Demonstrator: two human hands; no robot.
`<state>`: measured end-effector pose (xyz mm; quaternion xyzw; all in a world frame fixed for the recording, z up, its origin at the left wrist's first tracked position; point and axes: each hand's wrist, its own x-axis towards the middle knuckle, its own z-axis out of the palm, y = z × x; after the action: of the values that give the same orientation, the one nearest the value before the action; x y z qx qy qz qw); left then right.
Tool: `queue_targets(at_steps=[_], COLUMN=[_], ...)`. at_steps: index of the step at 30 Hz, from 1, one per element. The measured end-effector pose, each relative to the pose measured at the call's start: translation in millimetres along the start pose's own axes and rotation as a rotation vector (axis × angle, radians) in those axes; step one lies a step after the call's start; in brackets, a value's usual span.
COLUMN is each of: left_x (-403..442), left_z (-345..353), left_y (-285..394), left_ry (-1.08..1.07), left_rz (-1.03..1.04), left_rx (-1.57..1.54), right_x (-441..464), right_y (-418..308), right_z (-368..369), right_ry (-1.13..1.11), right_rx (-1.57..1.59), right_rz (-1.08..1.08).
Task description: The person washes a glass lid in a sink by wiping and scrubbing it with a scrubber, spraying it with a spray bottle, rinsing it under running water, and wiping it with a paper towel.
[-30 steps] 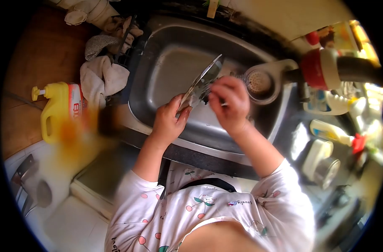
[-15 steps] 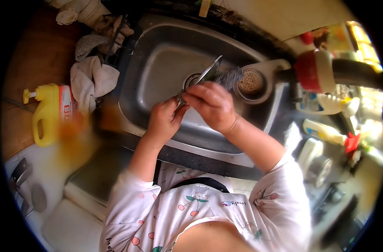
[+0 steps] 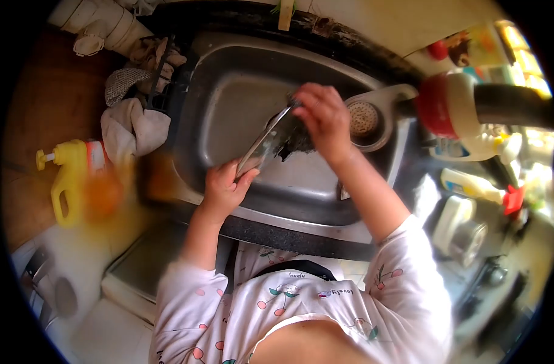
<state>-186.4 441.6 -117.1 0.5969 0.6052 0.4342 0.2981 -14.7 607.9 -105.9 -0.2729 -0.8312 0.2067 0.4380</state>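
Note:
Over the sink (image 3: 228, 115), my left hand (image 3: 224, 187) is closed around the near end of a long, thin metal piece (image 3: 262, 138). It slants up to the right and shows almost edge-on, so its exact kind is unclear. At its far end, my right hand (image 3: 324, 118) has its fingers pinched together, with a small dark bit at the fingertips that I cannot make out. Below that hand, a ragged dark shape (image 3: 295, 144) shows against the sink floor; what it is stays unclear. The drain is hidden behind the metal piece and my right hand.
Right of the sink basin is a round strainer (image 3: 363, 118). A red-and-white object (image 3: 450, 106) and several bottles stand farther right. On the left are a pale cloth (image 3: 134, 127), a black rack (image 3: 160, 79) and a yellow pump jug (image 3: 67, 182).
My hands have moved apart: the right one up and to the right, the left one down and left. More of the metal piece shows between them. The view has shifted slightly.

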Motion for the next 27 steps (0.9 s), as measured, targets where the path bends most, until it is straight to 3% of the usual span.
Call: queue_targets(at_steps=[5,12,14,15,17,18,21,23,27], left_x=[-24,42,66,66,56,51,36,31,34], left_z=[-7,-28,-30,-25,-29,-33,-51,-61,-55], left_y=[-14,43,50,46,45,43,20,14,18], left_ry=[0.092,-0.126,-0.251,-0.17,-0.189,-0.2,-0.088,-0.094,-0.107], left_rz=[-0.093,-0.347,-0.34,-0.242,-0.299,-0.326,-0.069,-0.03,-0.016], left_rx=[-0.157,0.097,0.297,0.217,0.189,0.18,0.084,0.102,0.128], right_x=[-28,2,11,11,9,3,-41,-69,-49], right_y=[54,-9,-25,-30,-37,-32,1,20,0], right_z=[23,5,9,8,6,7,16,26,19], right_ry=[0.015,-0.138,-0.192,-0.193,-0.196,-0.127,0.032,0.098,0.136], right_rx=[0.159,0.164,0.198,0.173,0.131,0.117,0.094,0.093,0.09], right_rz=[0.295,-0.014,-0.129,-0.125,-0.113,-0.062,0.106,0.263,0.209])
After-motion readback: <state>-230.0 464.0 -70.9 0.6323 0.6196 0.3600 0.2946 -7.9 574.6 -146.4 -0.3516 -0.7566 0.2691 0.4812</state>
